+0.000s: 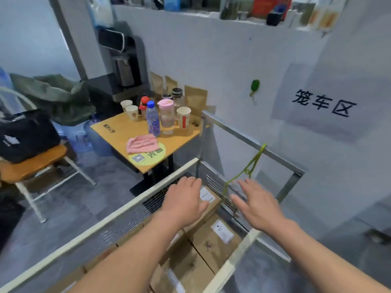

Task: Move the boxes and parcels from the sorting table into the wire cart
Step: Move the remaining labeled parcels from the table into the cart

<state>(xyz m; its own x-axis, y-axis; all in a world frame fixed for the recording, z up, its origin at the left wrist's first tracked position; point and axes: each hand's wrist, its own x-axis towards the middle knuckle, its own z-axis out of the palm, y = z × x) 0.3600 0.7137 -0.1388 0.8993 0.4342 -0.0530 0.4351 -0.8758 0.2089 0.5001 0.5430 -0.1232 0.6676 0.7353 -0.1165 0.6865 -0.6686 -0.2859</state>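
Observation:
Both my arms reach down into the wire cart [135, 205], whose cream top rail crosses the lower half of the view. My left hand [185, 200] lies flat with straight fingers over a brown cardboard box [212, 205] with a white label at the cart's far end. My right hand [257, 205] hovers open just to the right of that box, fingers spread, holding nothing. Lower down lie two more cardboard boxes [213, 243], one with a white label, the other [188, 269] nearer me. The sorting table is out of view.
A metal frame [251, 142] with a green cord [252, 163] rises behind the cart against a white wall. A small wooden table [120, 132] with cups, bottles and a pink cloth stands left of the cart. A chair with a black bag [25, 136] stands farther left.

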